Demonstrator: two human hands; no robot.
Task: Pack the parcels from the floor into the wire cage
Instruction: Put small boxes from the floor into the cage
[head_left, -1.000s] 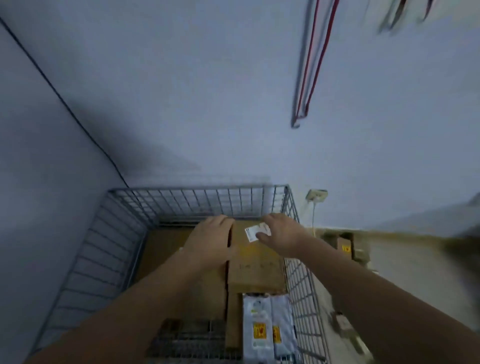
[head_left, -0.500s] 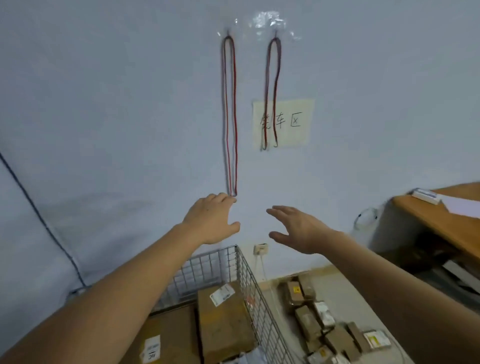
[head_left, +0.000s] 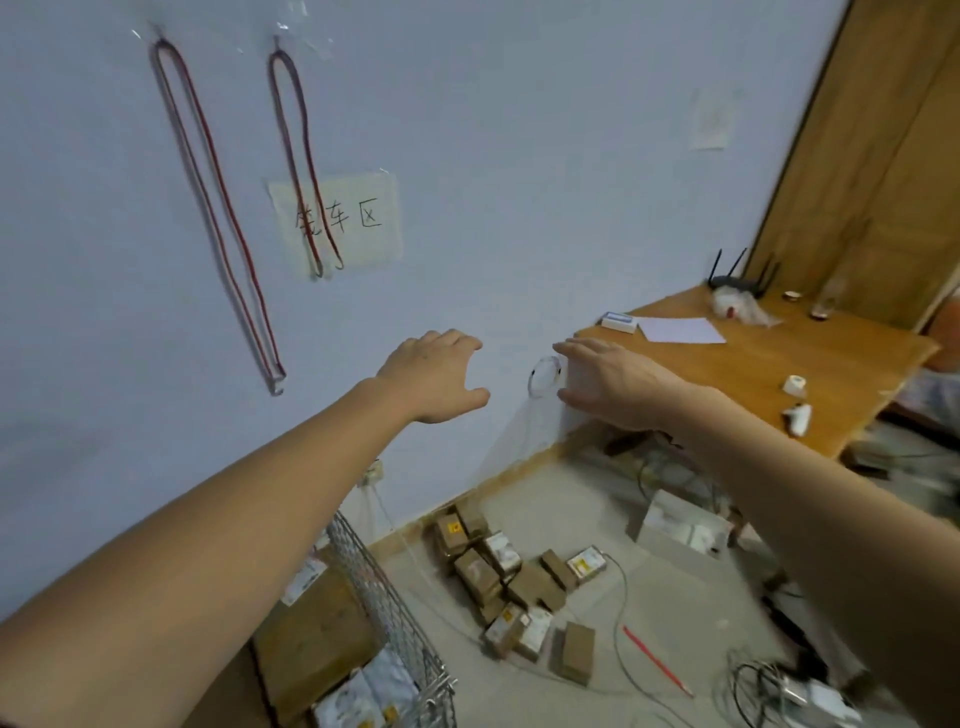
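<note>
Pale blue wall (head_left: 519, 156) fills most of what we see. A wooden desk (head_left: 769, 374) stands at right against it, a wooden door (head_left: 883, 156) behind that. Concrete floor (head_left: 597, 519) below, strewn with thin cables.

Our two forearms reach forward at chest height. Left hand (head_left: 434, 376) is held up in front of the wall, fingers relaxed and slightly spread, nothing in it. Right hand (head_left: 613, 382) is just beside it, level with the desk's near corner, fingers extended, thumb out, also holding nothing. Neither hand touches any parcel.

Wire cage (head_left: 395, 613) sits at bottom left under our left arm; only its right-hand mesh wall and a corner show. Inside it we note a large cardboard box (head_left: 311, 639) with a white label, and white plastic mailers (head_left: 363, 696) near the cage corner.

The parcels (head_left: 498, 577) on the floor lie in a loose heap near the wall's skirting, right of the cage and apart from it: small brown cartons, several with yellow or white labels. One carton (head_left: 574, 652) stands a little off from the heap.

Two red cord loops (head_left: 218, 208) hang on the wall; a handwritten paper sign (head_left: 358, 218) is taped beside them. On the desk: a router (head_left: 732, 280), a sheet of paper (head_left: 680, 330). A red stick (head_left: 657, 660) lies on the floor.
</note>
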